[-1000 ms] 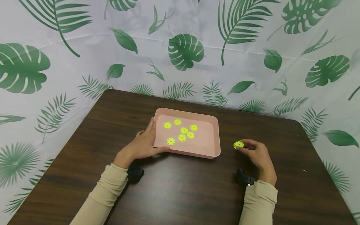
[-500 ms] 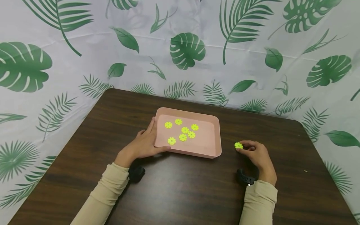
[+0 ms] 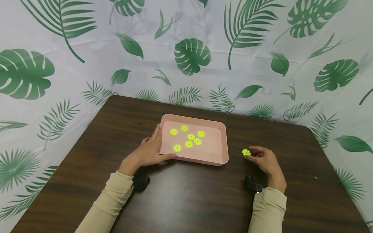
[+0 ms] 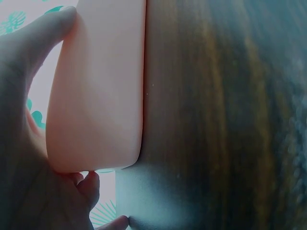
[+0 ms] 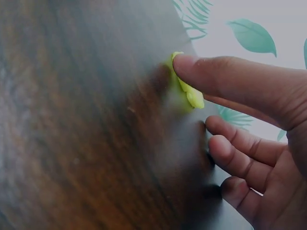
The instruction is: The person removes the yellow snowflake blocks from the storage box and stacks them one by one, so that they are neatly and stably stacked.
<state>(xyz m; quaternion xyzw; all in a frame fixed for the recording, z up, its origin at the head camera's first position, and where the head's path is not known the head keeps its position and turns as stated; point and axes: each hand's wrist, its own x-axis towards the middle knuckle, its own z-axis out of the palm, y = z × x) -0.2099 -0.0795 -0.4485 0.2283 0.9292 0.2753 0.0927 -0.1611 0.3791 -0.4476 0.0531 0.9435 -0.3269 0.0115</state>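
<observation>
A pink rectangular tray (image 3: 209, 157) rests on the table, with several yellow-green notched discs (image 3: 177, 148) lying flat and apart or close together inside. My left hand (image 3: 147, 152) holds its near left corner, the thumb along the front rim and the fingers against the left side. In the left wrist view the thumb touches the rim of the tray (image 4: 100, 86). To the right of the tray, my right hand (image 3: 266, 160) pinches one more notched disc (image 3: 246, 152) between thumb and fingertips. In the right wrist view that disc (image 5: 192, 96) is seen edge-on, partly behind the thumb, close to the tabletop.
The dark wood-grain table (image 3: 198, 200) extends around the tray. Behind it hangs a white cloth (image 3: 157, 19) printed with green leaves. Black straps (image 3: 253, 184) sit at both wrists, below beige sleeves. A tiny pale speck lies on the table at the right.
The disc in my right hand has turned slightly and shows its face more flatly. My left hand stays at the tray corner. The head view has shifted a little.
</observation>
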